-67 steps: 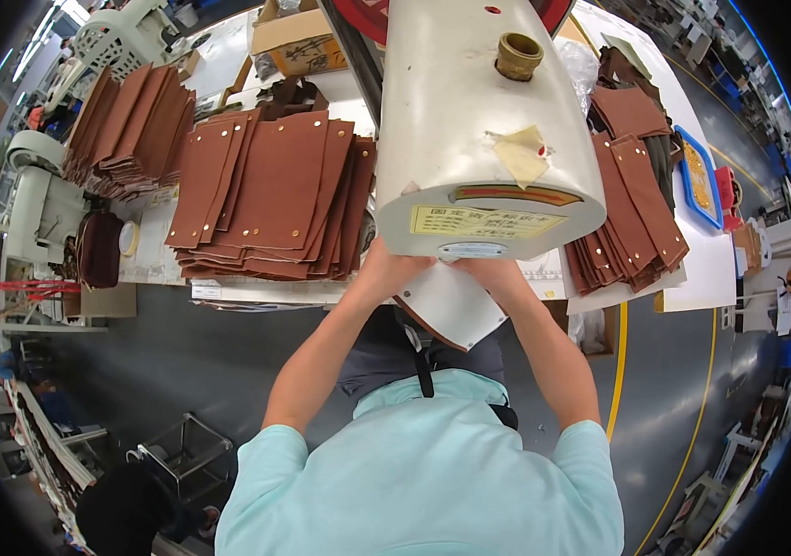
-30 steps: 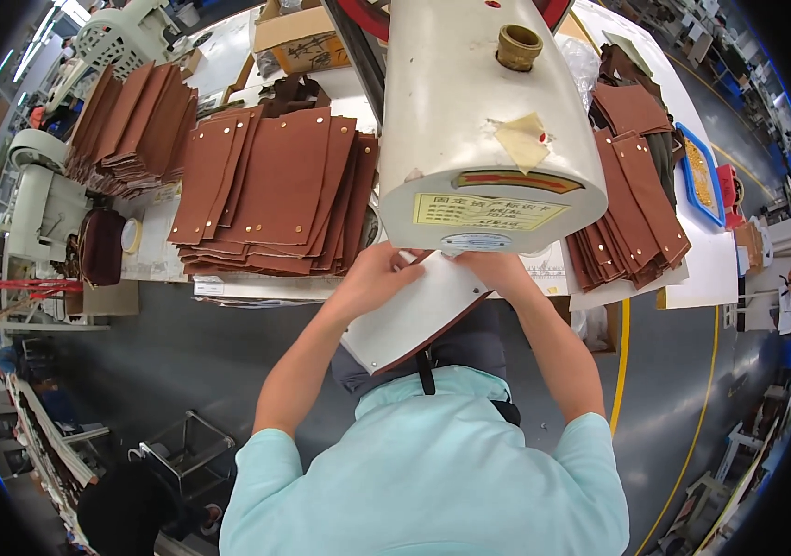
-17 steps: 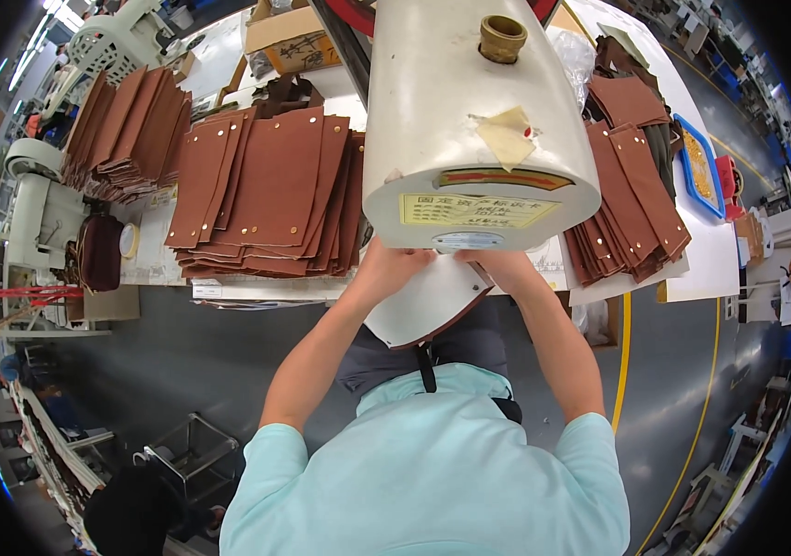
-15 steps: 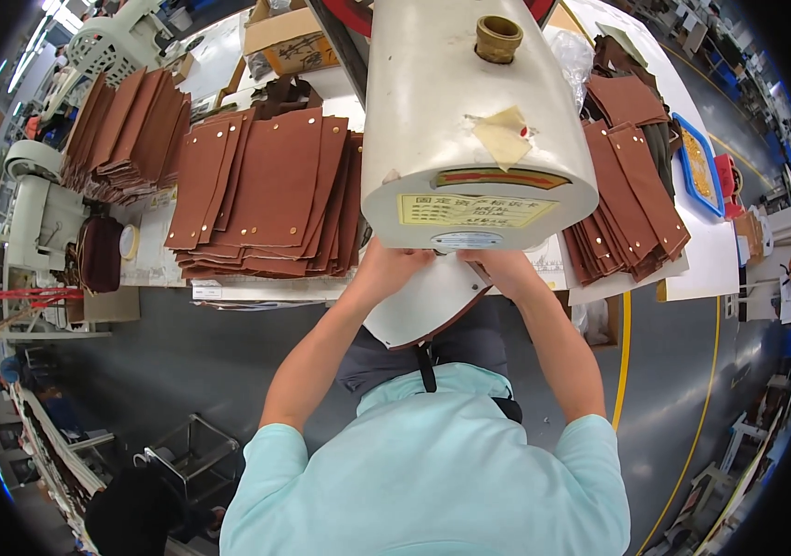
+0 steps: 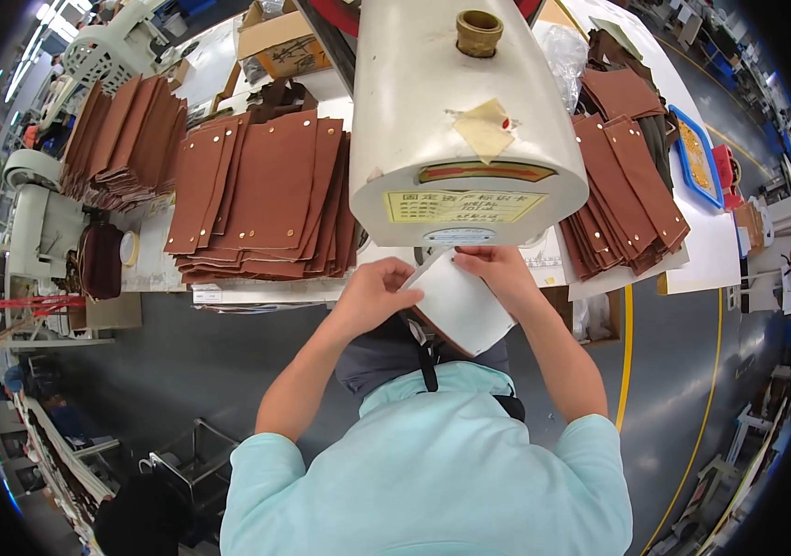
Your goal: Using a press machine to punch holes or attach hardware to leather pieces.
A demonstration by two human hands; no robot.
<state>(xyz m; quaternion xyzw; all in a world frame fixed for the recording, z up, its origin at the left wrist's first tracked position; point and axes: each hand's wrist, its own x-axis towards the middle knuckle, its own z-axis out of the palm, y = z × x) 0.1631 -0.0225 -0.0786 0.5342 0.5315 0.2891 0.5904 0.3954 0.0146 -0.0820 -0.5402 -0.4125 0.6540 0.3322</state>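
Observation:
A brown leather panel [image 5: 471, 306], its white backing side up, slants in front of my body below the machine head. My right hand [image 5: 497, 273] pinches its upper right edge with thumb and fingers. My left hand [image 5: 375, 295] is at the panel's left side, with a narrow white edge running between its thumb and curled fingers. Over both hands looms the large cream-coloured machine head [image 5: 470, 111], which hides whatever lies beneath its front. A small dark stud shows at the panel's lower right edge.
Stacks of brown panels with metal snaps stand left [image 5: 257, 195] and right [image 5: 622, 195] on the white worktable. Further left is another panel stack [image 5: 131, 134]. A blue tray [image 5: 698, 159] of small golden parts sits far right. A cardboard box [image 5: 280, 42] stands behind.
The panel has turned, its lower corner swinging from the left toward the right. My left hand has come back toward me and left of the machine head; my right hand stays close beneath it.

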